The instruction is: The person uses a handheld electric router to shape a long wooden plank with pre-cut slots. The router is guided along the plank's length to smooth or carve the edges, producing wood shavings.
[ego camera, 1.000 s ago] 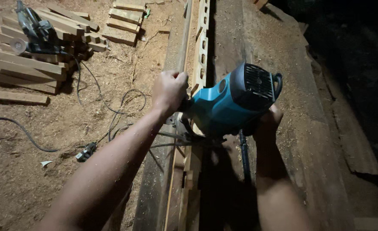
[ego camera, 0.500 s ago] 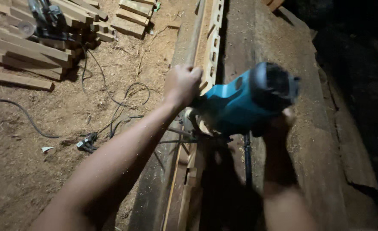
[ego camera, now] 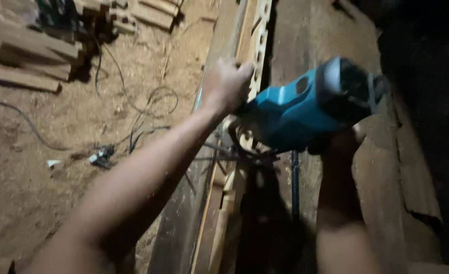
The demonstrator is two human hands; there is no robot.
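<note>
Head view: long notched pale wooden strip [ego camera: 257,35] runs ahead of the fingers; teal plastic power tool [ego camera: 306,109] sits just right of them, left hand [ego camera: 227,83] curled on its front. Right hand [ego camera: 339,144] underneath, grip unreadable.

The left hand [ego camera: 228,83] gripped the front of a blue power tool [ego camera: 306,109] pressed against a notched wooden strip [ego camera: 257,43] — the right hand [ego camera: 344,144] sat in shadow under its rear. Cables [ego camera: 143,116] trailed across the sawdust floor [ego camera: 57,167] near stacked wood offcuts [ego camera: 26,56].
</note>
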